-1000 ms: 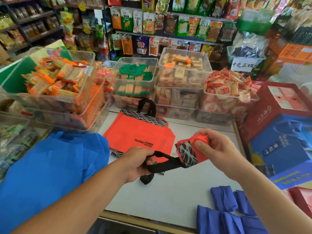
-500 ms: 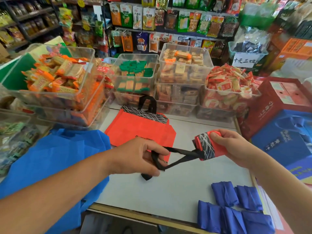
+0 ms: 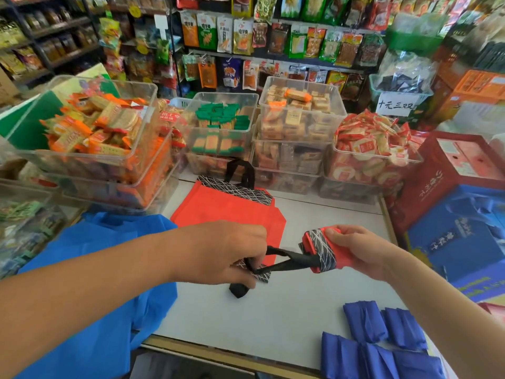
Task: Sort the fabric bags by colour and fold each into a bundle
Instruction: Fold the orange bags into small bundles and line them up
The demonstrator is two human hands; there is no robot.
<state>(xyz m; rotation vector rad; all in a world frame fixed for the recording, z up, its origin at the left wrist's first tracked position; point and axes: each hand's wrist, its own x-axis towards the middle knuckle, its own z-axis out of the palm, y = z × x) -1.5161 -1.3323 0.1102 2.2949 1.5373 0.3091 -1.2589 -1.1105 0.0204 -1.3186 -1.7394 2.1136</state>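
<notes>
My right hand (image 3: 360,250) grips a rolled red bag bundle (image 3: 322,251) with a black-and-white striped band, held above the white table (image 3: 287,318). My left hand (image 3: 232,253) pinches that bag's black handle (image 3: 284,262), stretched taut between both hands. Flat on the table behind lies another red bag (image 3: 226,206) with black handles. A pile of light blue bags (image 3: 90,269) spreads at the left under my left forearm. Several folded dark blue bundles (image 3: 382,343) rest at the near right.
Clear plastic bins of packaged snacks (image 3: 297,127) line the table's far and left edges. Red and blue gift boxes (image 3: 459,203) stand at the right. Shelves of hanging snack packets fill the background. The table's front edge (image 3: 218,354) is close to me.
The right hand has carried the red bundle a little right and down, turning it. The left hand has pulled the black handle tighter and shifted its pinch along it.
</notes>
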